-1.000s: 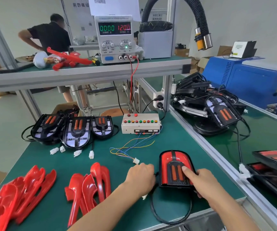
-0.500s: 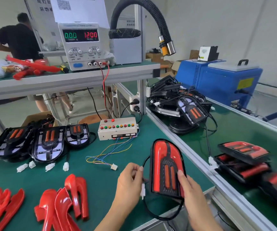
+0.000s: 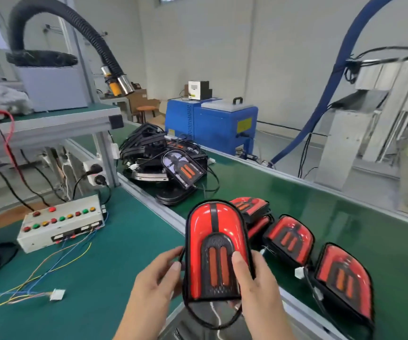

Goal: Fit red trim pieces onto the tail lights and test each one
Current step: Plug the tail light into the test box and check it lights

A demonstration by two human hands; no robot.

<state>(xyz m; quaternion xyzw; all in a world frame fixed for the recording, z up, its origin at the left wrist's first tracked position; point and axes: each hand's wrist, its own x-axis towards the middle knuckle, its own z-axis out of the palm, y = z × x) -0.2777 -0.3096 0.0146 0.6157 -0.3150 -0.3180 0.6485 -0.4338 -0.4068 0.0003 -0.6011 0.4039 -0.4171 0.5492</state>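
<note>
Both hands hold up a trimmed tail light [image 3: 216,249].
Left hand [image 3: 157,278] and right hand [image 3: 254,283] grip its edges, fingers curled, above the green bench [image 3: 105,253].

Both hands lifted the tail light [image 3: 216,251] rightward off the bench.

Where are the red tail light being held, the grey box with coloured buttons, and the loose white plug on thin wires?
Red tail light in the hands [image 3: 216,249]: head view, on its dark centre panel.
Grey box with coloured buttons [image 3: 60,225]: head view, on its top face.
Loose white plug [image 3: 57,294]: head view, on its body.
</note>
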